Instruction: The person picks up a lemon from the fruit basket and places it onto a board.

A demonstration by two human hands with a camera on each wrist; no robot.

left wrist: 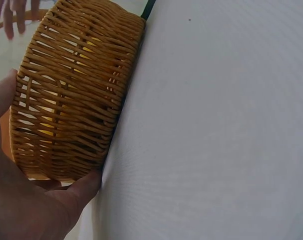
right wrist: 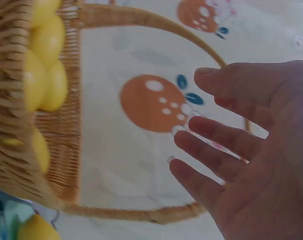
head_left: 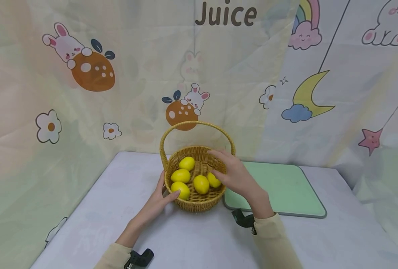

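Observation:
A round wicker basket [head_left: 199, 206] with a tall arched handle stands upright on the table, with several yellow lemons [head_left: 180, 176] inside. My left hand [head_left: 156, 201] grips the basket's left side, thumb over the rim beside the nearest lemon. The left wrist view shows its fingers against the woven wall [left wrist: 76, 95], low near the base. Above the basket's right side hovers my right hand [head_left: 235, 175], partly covering one lemon. In the right wrist view this hand [right wrist: 251, 145] has its fingers apart and holds nothing.
To the basket's right lies a light green board [head_left: 279, 190] with a grey edge. A yellow lemon [right wrist: 39, 230] appears outside the basket in the right wrist view, low at the left. Behind the table hangs a cartoon-printed cloth [head_left: 145, 74].

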